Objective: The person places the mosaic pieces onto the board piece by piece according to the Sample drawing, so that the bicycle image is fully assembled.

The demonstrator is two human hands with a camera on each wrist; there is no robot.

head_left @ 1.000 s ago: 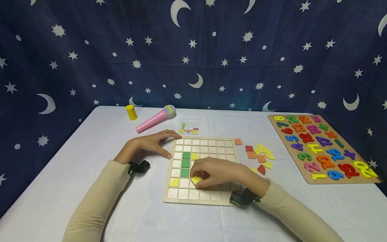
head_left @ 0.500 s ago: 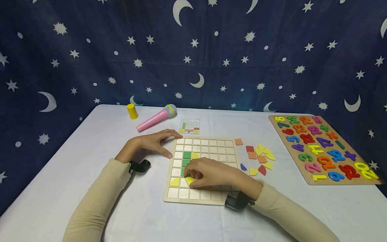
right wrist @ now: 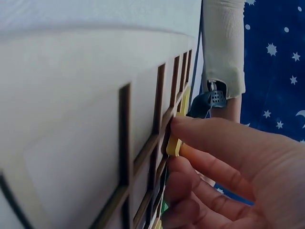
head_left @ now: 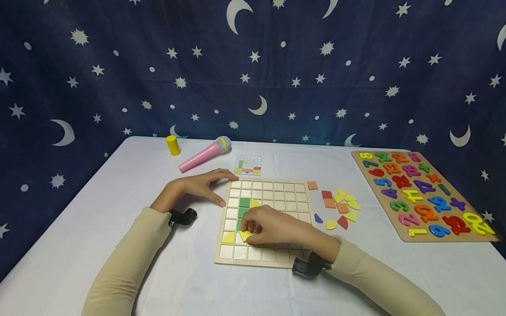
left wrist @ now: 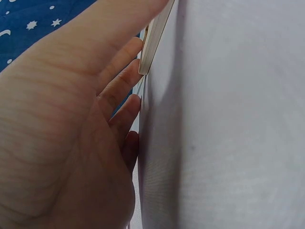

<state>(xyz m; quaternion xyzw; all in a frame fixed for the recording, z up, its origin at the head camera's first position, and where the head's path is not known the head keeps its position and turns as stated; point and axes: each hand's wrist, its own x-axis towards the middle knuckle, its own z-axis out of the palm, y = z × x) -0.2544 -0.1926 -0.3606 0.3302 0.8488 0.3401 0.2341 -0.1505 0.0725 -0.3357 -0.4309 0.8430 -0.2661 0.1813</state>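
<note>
A wooden grid board lies on the white table. My right hand is over it, pinching a yellow quarter-circle tile between thumb and fingers, right at a square below the green tiles. In the right wrist view the yellow tile stands edge-on at the grid's ridges. Another yellow tile lies in the square to its left, and one more beside the top green tile. My left hand rests with spread, relaxed fingers at the board's upper left corner; its thumb touches the left edge.
Loose orange, red, yellow and blue tiles lie right of the board. Behind it are a small pattern card, a pink toy microphone and a yellow cylinder. A number puzzle board lies at the far right.
My right hand has moved left across the board with the yellow tile, from beside the green column to the square below it. My left hand has stayed in place.
</note>
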